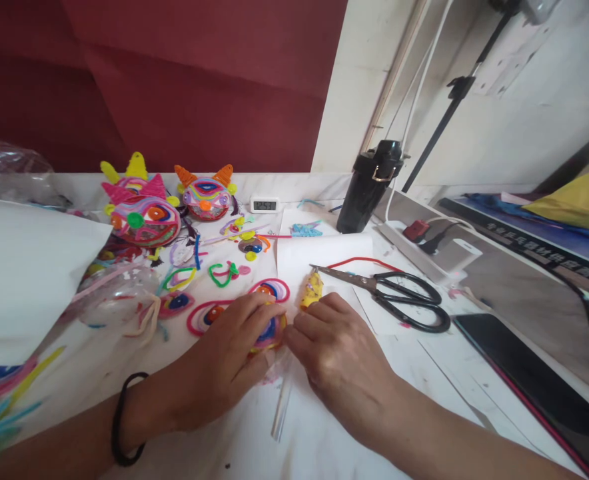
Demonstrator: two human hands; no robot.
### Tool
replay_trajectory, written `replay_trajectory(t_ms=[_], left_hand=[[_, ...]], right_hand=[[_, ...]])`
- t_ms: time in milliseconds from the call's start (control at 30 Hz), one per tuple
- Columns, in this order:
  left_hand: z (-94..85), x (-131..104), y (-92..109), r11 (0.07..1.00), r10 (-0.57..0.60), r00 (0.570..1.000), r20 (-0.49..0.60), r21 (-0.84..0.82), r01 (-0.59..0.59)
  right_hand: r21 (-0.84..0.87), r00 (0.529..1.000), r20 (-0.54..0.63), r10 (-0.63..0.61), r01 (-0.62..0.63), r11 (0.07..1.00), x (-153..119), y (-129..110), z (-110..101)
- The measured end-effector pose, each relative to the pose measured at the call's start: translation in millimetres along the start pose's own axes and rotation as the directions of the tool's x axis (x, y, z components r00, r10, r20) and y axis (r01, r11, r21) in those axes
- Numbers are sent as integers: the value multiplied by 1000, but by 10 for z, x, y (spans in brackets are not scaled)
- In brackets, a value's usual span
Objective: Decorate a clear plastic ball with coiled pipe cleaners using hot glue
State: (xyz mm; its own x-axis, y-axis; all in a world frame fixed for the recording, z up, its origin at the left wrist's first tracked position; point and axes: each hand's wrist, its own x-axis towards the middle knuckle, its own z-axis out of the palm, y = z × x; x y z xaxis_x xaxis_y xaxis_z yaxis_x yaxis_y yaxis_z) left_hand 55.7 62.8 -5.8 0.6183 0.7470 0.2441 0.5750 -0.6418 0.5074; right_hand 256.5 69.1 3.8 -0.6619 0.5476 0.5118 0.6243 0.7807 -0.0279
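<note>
My left hand (pixel 224 353) is curled over a colourful pipe-cleaner piece (pixel 273 331) with a blue centre and pink loops, its fingers closed on it. Close beside it, my right hand (pixel 342 353) has its fingers folded; what they grip, if anything, is hidden. A yellow, bead-dotted piece (pixel 312 288) shows just beyond the right knuckles. A clear strip (pixel 281 407) lies between the hands on the white surface. Black-handled scissors (pixel 384 291) lie beyond my right hand, blades pointing left.
Decorated round masks (pixel 144 220) with horns stand at the back left. Pipe-cleaner bits (pixel 228 273) are scattered ahead. A small digital clock (pixel 264 205), a black bottle (pixel 367 190) and a power strip (pixel 419 250) stand behind. A phone (pixel 534 380) lies at the right, white paper (pixel 29 280) at the left.
</note>
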Motion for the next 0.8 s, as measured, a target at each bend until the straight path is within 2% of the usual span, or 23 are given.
replay_trajectory(t_ms=[167, 300, 400, 567, 800], left_hand=[[15, -42, -63, 1000, -7, 1000, -28, -24, 6], [48, -64, -122, 994, -89, 996, -13, -64, 88], [51, -61, -125, 990, -121, 993, 12, -67, 121], [24, -25, -61, 998, -45, 999, -28, -43, 44], [39, -22, -45, 999, -51, 999, -20, 1, 51]], right_hand=[[152, 984, 58, 170, -177, 973, -52, 66, 9], [270, 953, 101, 285, -302, 914, -73, 101, 13], [343, 941, 134, 311, -339, 876, -59, 118, 13], [419, 929, 170, 328, -369, 829, 0, 135, -2], [474, 909, 186, 374, -416, 776, 39, 124, 14]])
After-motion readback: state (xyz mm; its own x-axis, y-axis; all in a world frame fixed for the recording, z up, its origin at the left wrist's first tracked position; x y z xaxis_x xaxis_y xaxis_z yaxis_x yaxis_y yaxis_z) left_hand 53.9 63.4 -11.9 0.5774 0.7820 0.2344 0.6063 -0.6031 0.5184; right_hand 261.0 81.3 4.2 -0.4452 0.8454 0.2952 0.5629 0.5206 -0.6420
